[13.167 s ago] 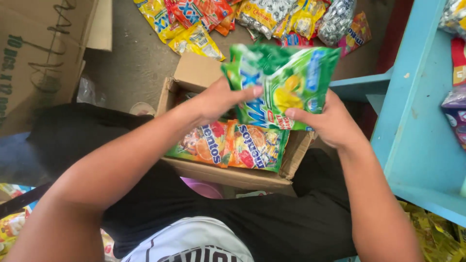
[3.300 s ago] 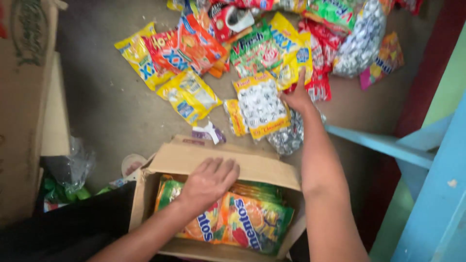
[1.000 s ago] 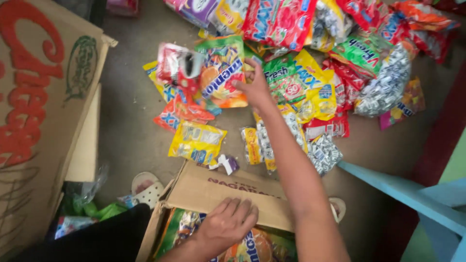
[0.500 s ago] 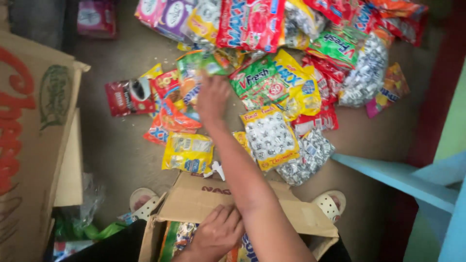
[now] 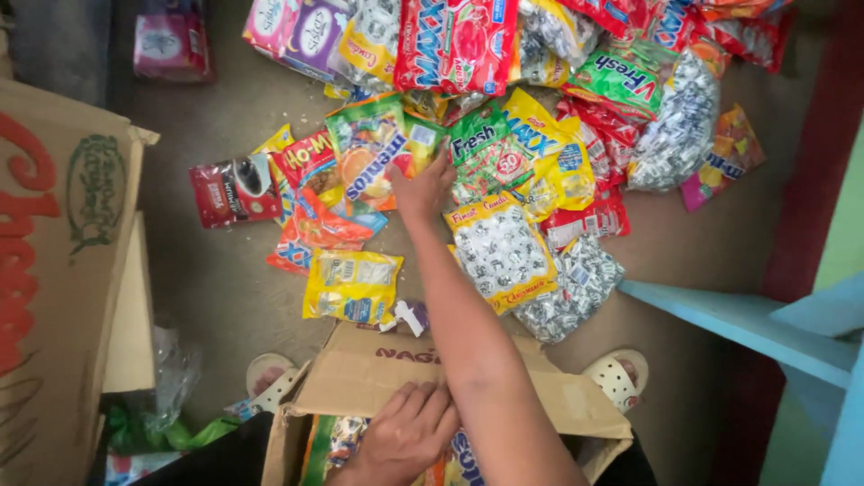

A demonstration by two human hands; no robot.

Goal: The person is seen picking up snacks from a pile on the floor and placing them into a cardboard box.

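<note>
Right hand (image 5: 421,187) grips glossy crinkled candy bag (image 5: 378,153); left hand (image 5: 405,434) flat in cardboard box (image 5: 378,378).

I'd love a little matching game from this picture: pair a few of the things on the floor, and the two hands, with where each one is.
Things:
1. yellow flat candy bag
2. dark red sachet pack with a cup picture
3. left hand
4. right hand

Places:
A. resting on the packs inside the open brown cardboard box
B. stretched out onto the orange and green fruit-candy bag
C. on the floor just beyond the box's raised flap
D. at the left edge of the pile, nearest the big carton

Pairs: 1-C, 2-D, 3-A, 4-B
</note>
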